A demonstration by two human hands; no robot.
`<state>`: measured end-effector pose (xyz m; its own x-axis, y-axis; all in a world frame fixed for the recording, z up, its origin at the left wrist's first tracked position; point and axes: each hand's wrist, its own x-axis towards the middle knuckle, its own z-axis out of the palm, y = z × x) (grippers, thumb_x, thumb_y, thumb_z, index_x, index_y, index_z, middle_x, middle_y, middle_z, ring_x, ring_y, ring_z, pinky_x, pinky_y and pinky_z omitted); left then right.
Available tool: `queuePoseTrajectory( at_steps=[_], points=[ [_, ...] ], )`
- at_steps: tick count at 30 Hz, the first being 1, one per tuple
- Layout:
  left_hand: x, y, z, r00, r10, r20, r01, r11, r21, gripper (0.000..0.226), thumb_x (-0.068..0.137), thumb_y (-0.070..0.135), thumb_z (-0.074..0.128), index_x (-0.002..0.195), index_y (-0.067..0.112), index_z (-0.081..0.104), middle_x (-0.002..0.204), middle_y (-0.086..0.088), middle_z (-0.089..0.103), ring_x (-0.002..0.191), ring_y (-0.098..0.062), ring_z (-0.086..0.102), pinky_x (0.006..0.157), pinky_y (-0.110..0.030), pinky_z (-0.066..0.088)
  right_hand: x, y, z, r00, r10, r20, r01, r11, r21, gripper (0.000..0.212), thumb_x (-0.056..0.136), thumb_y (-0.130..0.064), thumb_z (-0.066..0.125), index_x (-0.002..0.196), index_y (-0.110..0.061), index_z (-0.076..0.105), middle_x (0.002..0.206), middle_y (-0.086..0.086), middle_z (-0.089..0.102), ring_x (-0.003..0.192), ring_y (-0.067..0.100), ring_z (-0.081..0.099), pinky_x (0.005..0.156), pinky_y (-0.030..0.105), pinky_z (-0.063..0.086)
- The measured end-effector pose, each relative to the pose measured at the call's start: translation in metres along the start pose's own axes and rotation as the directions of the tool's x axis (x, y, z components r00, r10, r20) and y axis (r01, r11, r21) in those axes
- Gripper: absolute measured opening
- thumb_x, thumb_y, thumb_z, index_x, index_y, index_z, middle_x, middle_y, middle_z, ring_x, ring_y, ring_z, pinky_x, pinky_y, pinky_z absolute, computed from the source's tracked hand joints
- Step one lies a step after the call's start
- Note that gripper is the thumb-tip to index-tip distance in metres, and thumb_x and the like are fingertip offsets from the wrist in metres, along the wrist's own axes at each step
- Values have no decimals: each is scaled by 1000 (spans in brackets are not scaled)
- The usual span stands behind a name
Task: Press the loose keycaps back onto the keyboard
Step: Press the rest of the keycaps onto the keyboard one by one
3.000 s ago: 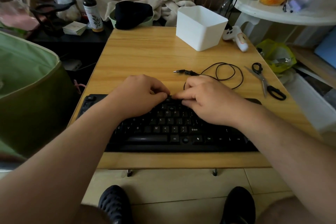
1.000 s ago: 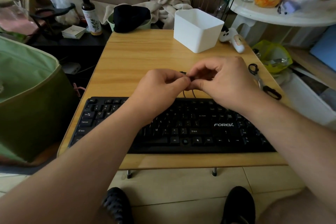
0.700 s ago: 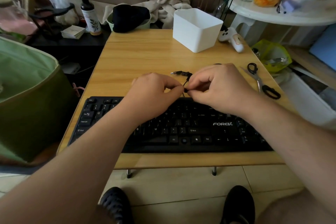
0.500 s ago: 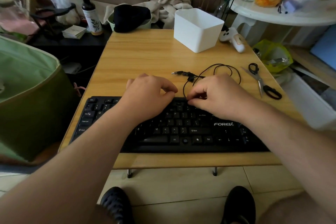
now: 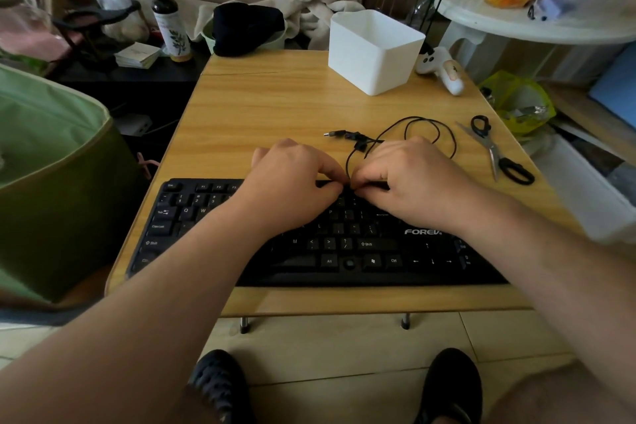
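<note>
Keycap itself hidden under fingertips at the top row of the black keyboard, mid-bench. Left hand and right hand curl, tips meeting; actual grip unclear. Likely light, rigid, slippery: pinch sides, press straight down.

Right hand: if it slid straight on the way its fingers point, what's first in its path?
Most likely the left hand: the right hand points leftward along the black keyboard's top row, fingertips nearly touching it.

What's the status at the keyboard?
Left hand, right hand: fingertips meet at keyboard top row; keycap not visible. Cable loops just behind, scissors off right.
</note>
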<state>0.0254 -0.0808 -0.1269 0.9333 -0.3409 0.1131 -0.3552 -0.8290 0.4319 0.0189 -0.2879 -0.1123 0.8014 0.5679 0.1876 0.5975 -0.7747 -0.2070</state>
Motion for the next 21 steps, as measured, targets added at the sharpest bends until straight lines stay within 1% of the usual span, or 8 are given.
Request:
queuePoseTrajectory(
  at_steps=[5,9,13,15,17,18,20,21],
  points=[
    [2,1,-1,1000,-19,17,19,999,-30,27,89,32,60,101,51,75,109,19,74,122,-16,52,109,-41,32,2,-1,0,995,66,72,-63,997,-42,35,78,-26,44,84,-21,77,83,-6,73,87,19,64,79,36,52],
    [0,2,-5,999,4,40,-4,1000,17,35,90,27,56,106,52,75,114,22,72,126,-14,47,110,-41,29,-4,-3,-1,996,59,66,-59,998,-2,35,76,-23,48,87,-21,82,91,-10,75,89,14,67,79,34,54],
    [-3,2,-8,992,90,86,-103,981,165,39,91,31,51,111,56,72,119,29,69,126,-12,48,108,-46,29,-9,-8,4,995,71,76,-70,997,-12,36,77,-27,47,86,-24,82,105,-11,69,95,19,62,78,38,55],
    [-3,2,-10,989,107,107,-127,969,210,42,92,30,49,117,58,69,121,30,68,125,-11,49,108,-46,29,-11,-8,6,994,81,73,-81,997,-3,35,77,-24,49,88,-23,82,106,-12,69,96,19,63,80,39,56],
    [-4,0,-17,992,74,104,-90,982,165,43,95,28,51,122,57,67,119,30,67,115,-8,54,109,-45,31,-10,-8,4,994,100,54,-102,994,35,34,79,-16,54,93,-23,84,105,-13,71,97,16,65,83,37,56],
    [-5,-3,-22,994,40,100,-52,992,111,41,98,26,53,123,55,67,113,32,64,100,-3,57,107,-42,36,-10,-9,1,992,120,49,-122,991,59,34,81,-13,56,96,-24,84,105,-14,73,99,13,65,88,35,55],
    [-4,-14,-33,996,-29,89,29,1000,-4,34,101,24,57,120,50,69,96,37,54,75,9,49,91,-28,48,-6,-9,-6,982,180,57,-185,976,118,33,86,-13,60,103,-29,83,108,-17,74,103,6,65,95,28,52],
    [-4,-21,-38,996,-50,78,54,998,-42,30,102,24,59,116,48,71,91,37,51,75,12,47,81,-18,46,-4,-9,-8,976,208,58,-214,966,146,31,89,-15,62,106,-31,82,107,-18,74,101,4,65,95,25,51]
  ],
)
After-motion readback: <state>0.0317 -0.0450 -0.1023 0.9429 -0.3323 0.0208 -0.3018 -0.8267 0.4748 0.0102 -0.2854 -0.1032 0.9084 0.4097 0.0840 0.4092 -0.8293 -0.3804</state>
